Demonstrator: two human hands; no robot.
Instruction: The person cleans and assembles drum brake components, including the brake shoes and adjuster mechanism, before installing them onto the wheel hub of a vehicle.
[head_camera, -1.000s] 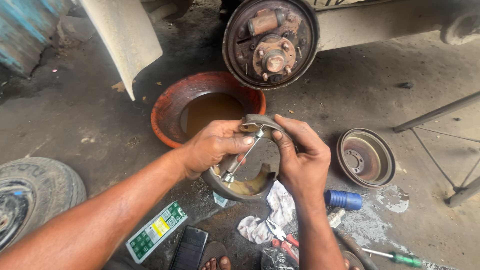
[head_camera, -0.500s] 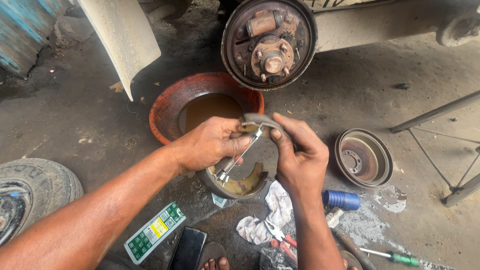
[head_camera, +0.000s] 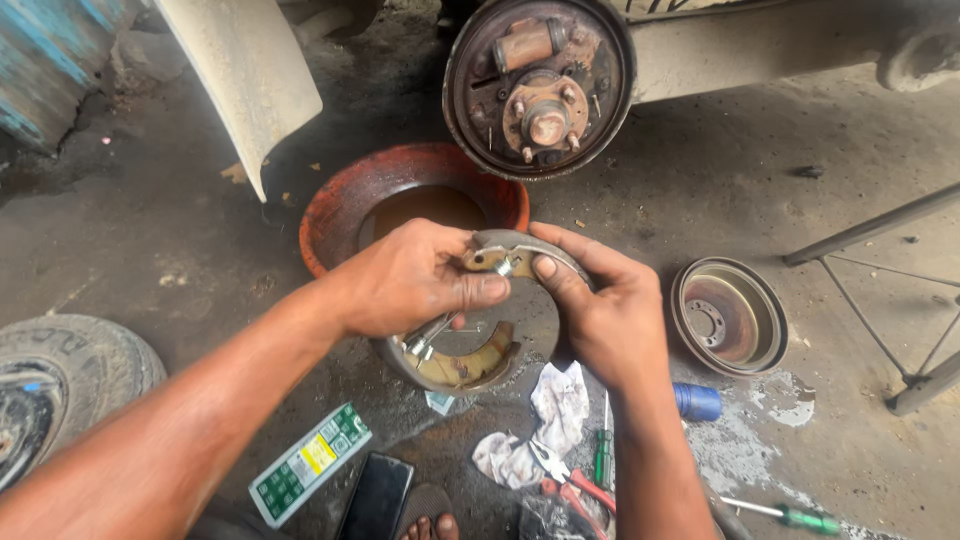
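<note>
Both hands grip a pair of curved brake shoes (head_camera: 470, 365) joined into a ring with a metal lever and spring across it. My left hand (head_camera: 415, 280) holds the left side, thumb pressed on the metal link at the top. My right hand (head_camera: 600, 305) holds the upper right side, thumb on the same link. The ring hangs above the floor, just in front of an orange basin (head_camera: 340, 205) of brown liquid. Beyond it is a bare wheel hub with backing plate (head_camera: 538, 85) on a vehicle.
A brake drum (head_camera: 728, 315) lies on the concrete to the right. Below the hands are a white rag (head_camera: 545, 420), red-handled pliers (head_camera: 570, 480), a green screwdriver (head_camera: 790, 516), a blue can (head_camera: 697, 402), a green box (head_camera: 310, 465), a dark phone (head_camera: 375, 497). A tyre (head_camera: 60, 385) lies left; metal bars (head_camera: 880, 270) stand right.
Both hands have shifted slightly on the brake shoes; the left thumb now presses the top link, and the lever lies lower across the ring.
</note>
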